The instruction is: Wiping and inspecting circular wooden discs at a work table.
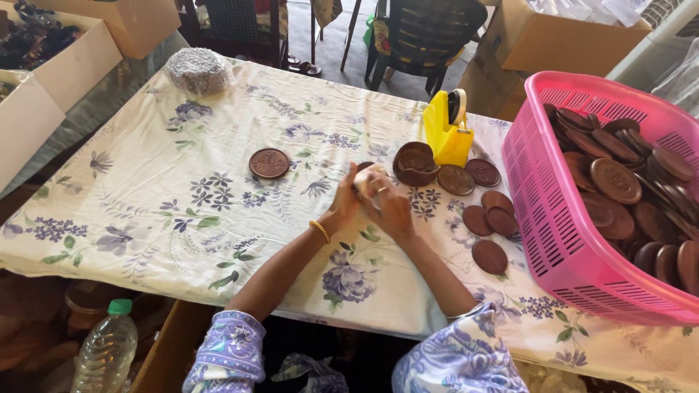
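Small pale item [366, 177], prob. a light wrap or bit of tape w/ a dark brown edge peeking out, sits between both hands just above the floral tablecloth [182, 218], mid-table. Left hand [345, 206] curls around it from the near-left side; right hand [388, 206] covers it from the right, fingers folded over. Both hands closed on it, but how tight I can't tell, fingers hide most of it.

Looks like the step in hand is wrapping or sealing one piece; my guess. Next move would need a steady pinch w/ one hand while the other frees up.

Just beyond: brown round cup-like holder [415, 163], yellow tape dispenser [448, 129]. To the right, loose brown discs [489, 218] lie flat on the cloth, then a pink basket [542, 218] full of more discs. One lone embossed disc [269, 163] sits apart on the left. Far corner: silvery bundle [198, 70]. Plastic bottle [108, 349] below the table edge.
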